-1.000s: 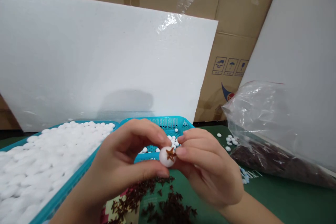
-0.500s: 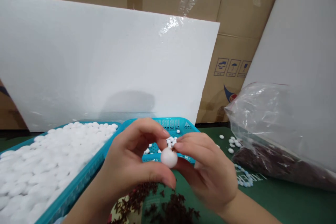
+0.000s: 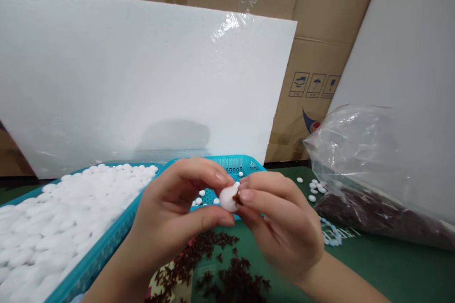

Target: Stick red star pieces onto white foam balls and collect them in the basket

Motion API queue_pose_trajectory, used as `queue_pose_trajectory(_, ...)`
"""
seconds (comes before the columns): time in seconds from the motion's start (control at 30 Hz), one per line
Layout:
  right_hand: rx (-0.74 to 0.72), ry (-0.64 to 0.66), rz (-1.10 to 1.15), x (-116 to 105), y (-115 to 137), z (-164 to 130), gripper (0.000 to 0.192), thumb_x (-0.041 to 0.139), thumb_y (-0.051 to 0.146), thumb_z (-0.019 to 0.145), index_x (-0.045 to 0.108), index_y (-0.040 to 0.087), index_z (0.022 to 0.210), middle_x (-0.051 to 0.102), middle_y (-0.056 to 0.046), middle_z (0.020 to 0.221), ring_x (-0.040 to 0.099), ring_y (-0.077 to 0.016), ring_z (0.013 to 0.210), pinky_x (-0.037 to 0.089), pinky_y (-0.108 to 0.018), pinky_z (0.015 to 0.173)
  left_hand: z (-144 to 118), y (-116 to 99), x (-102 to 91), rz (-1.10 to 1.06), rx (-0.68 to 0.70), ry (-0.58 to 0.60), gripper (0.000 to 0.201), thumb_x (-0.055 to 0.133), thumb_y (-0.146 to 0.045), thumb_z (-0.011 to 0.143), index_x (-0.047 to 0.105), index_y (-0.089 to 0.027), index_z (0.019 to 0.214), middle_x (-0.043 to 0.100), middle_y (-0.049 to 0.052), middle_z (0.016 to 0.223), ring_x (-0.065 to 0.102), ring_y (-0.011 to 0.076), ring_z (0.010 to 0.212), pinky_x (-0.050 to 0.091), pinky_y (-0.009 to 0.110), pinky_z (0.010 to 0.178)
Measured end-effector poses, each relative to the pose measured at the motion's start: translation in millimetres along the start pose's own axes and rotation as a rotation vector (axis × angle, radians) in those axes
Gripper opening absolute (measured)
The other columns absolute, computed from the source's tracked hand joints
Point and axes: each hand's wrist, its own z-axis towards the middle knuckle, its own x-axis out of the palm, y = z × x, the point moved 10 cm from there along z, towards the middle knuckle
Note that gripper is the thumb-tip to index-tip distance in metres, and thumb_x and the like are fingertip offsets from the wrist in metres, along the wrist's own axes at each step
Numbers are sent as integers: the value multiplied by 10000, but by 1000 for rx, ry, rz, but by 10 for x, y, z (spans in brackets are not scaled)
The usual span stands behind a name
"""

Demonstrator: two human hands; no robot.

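Left hand point(image 3: 170, 220) pinching white ball point(image 3: 228, 198); right hand point(image 3: 284, 227) pressing brown star point(image 3: 237, 197) onto it, above near scattered stars point(image 3: 227, 270).

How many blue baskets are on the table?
2. One basket at the left is heaped with white balls; the other basket sits behind the hands, nearly empty and partly hidden by them.

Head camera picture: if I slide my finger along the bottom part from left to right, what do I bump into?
Blue basket full of white balls → left hand → white ball pinched between both hands → right hand → clear plastic bag holding dark brown bits.
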Motion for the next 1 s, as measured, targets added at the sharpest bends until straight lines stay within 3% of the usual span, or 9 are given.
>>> queue_pose_trajectory(0.17,77,-67,24,-25,-72,3,133,482,42,642,473,161,702,509,2,621,503,-70,590,449,-160,525,-4,43,-5,-17,-9,-18,286,517,-8,592,526,-242,755,563,-50,759,521,66,688,459,109,586)
queue_pose_trajectory(1.0,65,-60,16,-37,-48,16,66,504,86,650,481,140,681,505,2,605,500,-66,590,451,-141,541,9,137,28,-163,-72,-18,270,486,-13,627,531,-236,773,601,-70,780,544,50,722,460,76,646)
